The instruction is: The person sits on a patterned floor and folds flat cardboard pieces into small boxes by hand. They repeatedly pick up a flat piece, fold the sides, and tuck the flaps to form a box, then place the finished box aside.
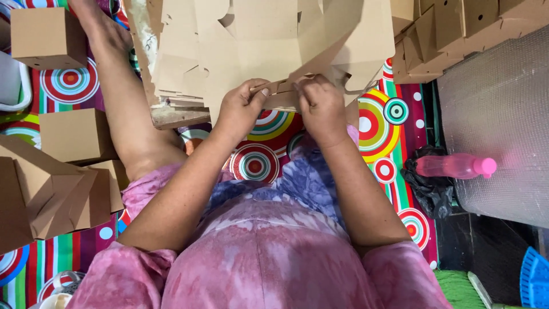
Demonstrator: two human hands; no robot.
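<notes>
The cardboard sheet lies over our lap; the left hand and right hand both pinch its near flap. Pressed unevenly, we judge the fold could crease crooked or tear (the pile beside might slide).

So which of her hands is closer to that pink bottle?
The right hand. It grips the cardboard on the side where the pink bottle lies; the left hand holds the cardboard farther from it.
</notes>
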